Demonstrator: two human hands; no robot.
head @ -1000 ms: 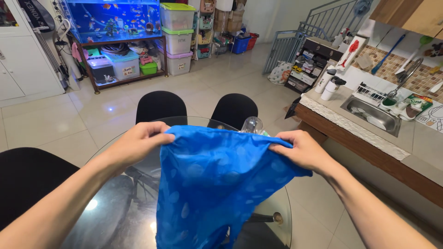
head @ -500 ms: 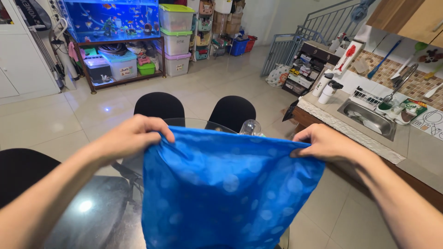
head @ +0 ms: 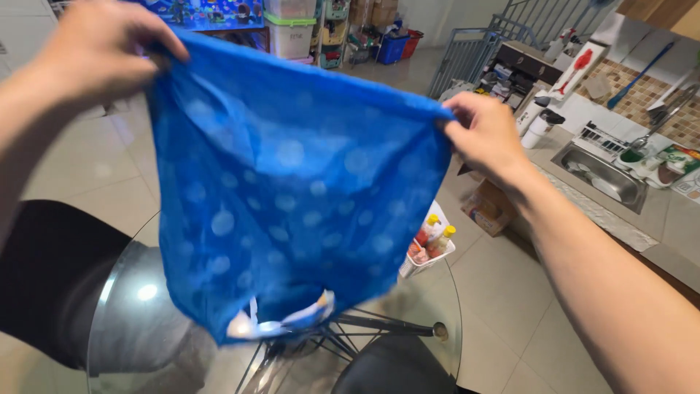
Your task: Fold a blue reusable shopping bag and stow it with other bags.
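Blue dotted bag (head: 292, 190) held up, white basket (head: 426, 257) of bottles (head: 432, 235)

Blue bag (head: 292, 182) now higher up

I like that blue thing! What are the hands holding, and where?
A blue spotted cloth; the left hand and right hand pinch its top corners.

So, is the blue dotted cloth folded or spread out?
Spread out: the left hand and right hand hold the blue dotted cloth stretched by its top corners.
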